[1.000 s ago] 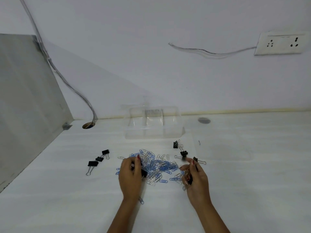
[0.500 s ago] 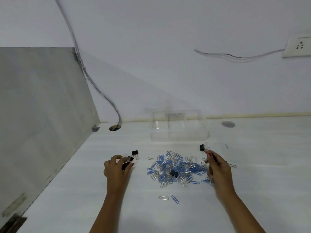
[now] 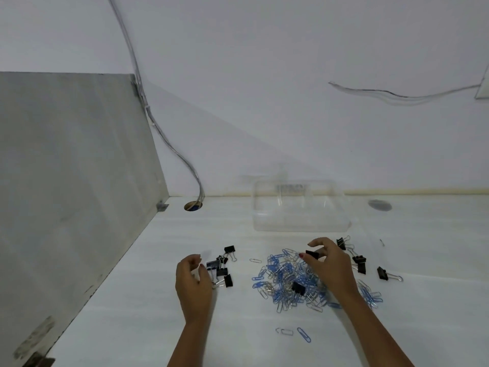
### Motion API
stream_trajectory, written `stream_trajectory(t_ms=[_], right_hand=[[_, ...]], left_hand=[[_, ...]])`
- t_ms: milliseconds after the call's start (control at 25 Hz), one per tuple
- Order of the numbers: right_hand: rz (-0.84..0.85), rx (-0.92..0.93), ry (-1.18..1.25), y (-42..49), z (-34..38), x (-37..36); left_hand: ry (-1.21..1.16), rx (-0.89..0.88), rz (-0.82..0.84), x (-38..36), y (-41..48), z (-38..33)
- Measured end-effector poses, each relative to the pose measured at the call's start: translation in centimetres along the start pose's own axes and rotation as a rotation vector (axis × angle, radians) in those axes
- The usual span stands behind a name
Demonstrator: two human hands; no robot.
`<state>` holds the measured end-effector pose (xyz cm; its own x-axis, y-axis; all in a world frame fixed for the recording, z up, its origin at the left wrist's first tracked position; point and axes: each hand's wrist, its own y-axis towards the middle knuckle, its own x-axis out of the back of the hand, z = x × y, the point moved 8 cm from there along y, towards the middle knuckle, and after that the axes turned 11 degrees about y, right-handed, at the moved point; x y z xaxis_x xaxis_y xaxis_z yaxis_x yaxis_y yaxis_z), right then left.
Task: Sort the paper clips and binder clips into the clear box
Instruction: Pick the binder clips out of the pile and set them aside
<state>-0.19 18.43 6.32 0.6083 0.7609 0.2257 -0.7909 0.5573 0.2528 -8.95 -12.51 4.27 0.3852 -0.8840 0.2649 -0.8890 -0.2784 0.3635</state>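
Observation:
A pile of blue and silver paper clips [image 3: 283, 276] lies on the white table [image 3: 264, 340], with one black binder clip [image 3: 298, 287] on top of it. My right hand [image 3: 330, 271] hovers over the pile's far side and pinches a black binder clip [image 3: 313, 254] between thumb and fingers. My left hand [image 3: 193, 282] is loosely curled and holds nothing, right beside a cluster of black binder clips [image 3: 221, 270]. More binder clips [image 3: 360, 263] lie right of the pile. The clear box [image 3: 300, 207] stands behind the pile, near the wall.
A grey partition panel [image 3: 74, 181] walls off the left side. A cable runs down into a hole [image 3: 193, 206] in the table's back left corner. A grey round cap [image 3: 379, 205] sits right of the box. Two loose paper clips [image 3: 293, 332] lie near me.
My left hand has let go of binder clips at the left cluster. My right hand moved left over the pile and now pinches a binder clip. The view shifted left.

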Motion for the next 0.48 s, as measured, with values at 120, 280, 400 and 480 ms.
stream_trajectory(t_ms=[120,280,400,480], right_hand=[[-0.133,0.069,-0.228,1.1,-0.2,3.0],[-0.17,0.1,-0.372,2.1,-1.4,6.9],[-0.149,0.095,-0.449,2.6,-1.9,7.7],[-0.199,0.077,-0.527,2.3,-1.9,8.3]], left_hand=[[0.159,-0.055,0.086,-1.2,0.0,-0.2],[0.385,-0.285,0.153,-2.5,-0.8,-2.2],[0.379,-0.352,0.181,-3.9,-2.4,-3.2],[0.312,-0.421,0.224,-5.1,-4.4,-4.8]])
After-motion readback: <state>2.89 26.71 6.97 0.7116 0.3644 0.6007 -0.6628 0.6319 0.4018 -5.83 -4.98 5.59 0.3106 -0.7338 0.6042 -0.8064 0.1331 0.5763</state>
